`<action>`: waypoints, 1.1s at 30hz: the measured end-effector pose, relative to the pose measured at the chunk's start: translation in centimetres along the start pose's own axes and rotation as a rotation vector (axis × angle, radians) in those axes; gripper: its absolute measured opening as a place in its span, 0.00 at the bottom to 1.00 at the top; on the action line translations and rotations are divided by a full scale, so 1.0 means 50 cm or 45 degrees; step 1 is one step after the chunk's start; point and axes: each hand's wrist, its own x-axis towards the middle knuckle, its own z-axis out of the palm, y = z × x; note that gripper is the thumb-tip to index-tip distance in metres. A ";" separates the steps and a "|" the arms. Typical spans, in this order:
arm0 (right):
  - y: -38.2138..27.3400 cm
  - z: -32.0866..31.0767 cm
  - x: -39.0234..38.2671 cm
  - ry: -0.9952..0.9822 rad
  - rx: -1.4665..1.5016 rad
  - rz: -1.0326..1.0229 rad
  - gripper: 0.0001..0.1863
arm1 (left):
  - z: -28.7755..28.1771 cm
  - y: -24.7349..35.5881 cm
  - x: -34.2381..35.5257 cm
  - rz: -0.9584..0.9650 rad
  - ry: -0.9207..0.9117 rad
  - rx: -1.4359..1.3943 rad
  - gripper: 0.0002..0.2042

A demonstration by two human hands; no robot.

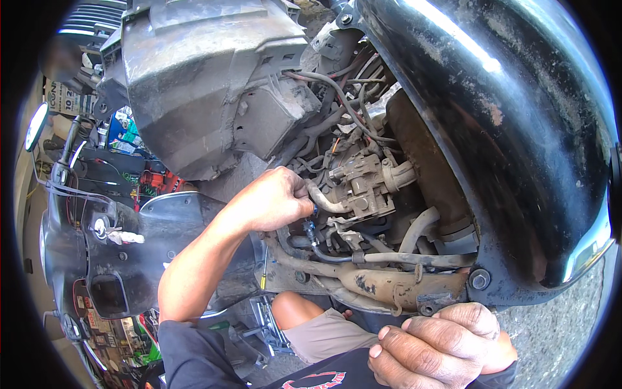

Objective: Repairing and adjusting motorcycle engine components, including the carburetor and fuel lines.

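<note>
My left hand (272, 198) reaches into the open engine bay of a scooter, its fingers closed around the end of a tan rubber hose (324, 200). The hose leads to the grimy carburettor (366, 188). A small blue-tipped part (314, 209) sits just under the fingers. My right hand (440, 343) lies at the lower right with its fingers curled and nothing visible in it. It is just below a rusty metal bracket (389, 285) and a large bolt (480, 279).
A glossy black body panel (518, 129) arches over the right side. A dusty grey plastic housing (194, 78) hangs above the left hand. Several cables and hoses (350, 97) crowd the bay. Another dark scooter (97, 227) stands at the left. My bent knee (295, 310) and tools (265, 324) lie below.
</note>
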 end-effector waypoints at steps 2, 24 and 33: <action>0.004 -0.004 -0.001 -0.018 -0.001 -0.018 0.09 | 0.002 0.001 0.000 -0.030 0.000 -0.074 0.10; -0.005 -0.006 0.027 -0.060 -0.063 0.024 0.05 | 0.098 -0.087 -0.098 0.351 0.730 0.118 0.09; -0.013 -0.013 0.030 -0.158 -0.105 0.043 0.07 | 0.156 -0.138 -0.068 0.552 0.940 0.063 0.09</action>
